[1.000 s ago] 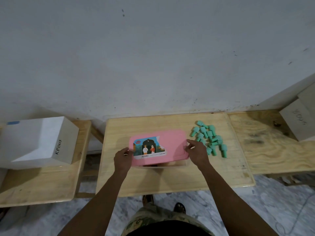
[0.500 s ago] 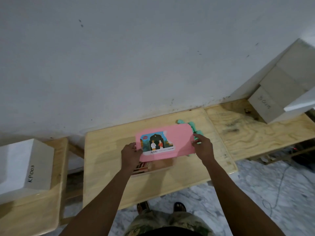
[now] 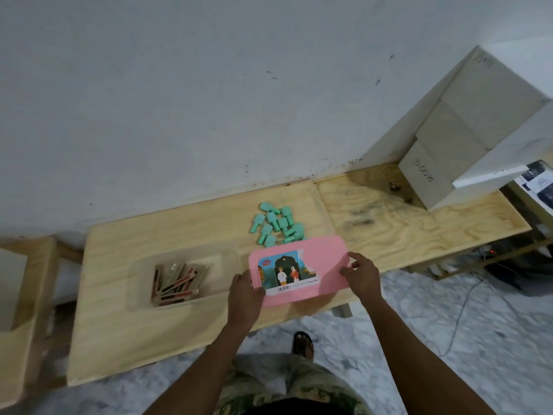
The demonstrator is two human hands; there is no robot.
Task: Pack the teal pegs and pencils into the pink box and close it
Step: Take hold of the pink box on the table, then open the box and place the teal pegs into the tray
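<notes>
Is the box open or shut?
Open. The left hand and right hand hold the pink lid beside the tub; pencils show inside.

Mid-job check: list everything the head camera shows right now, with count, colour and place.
pink lid: one, pink with picture sticker, at the table's near edge, right of the box base
box base: one, clear, open, on the middle table
pencils: several, dark, inside the box base
teal pegs: loose pile, teal, on the table beyond the lid
middle table: one, pale wood
white boxes: a stack, white, far right by the wall
left hand: grips lid's left edge
right hand: holds lid's right edge
</notes>
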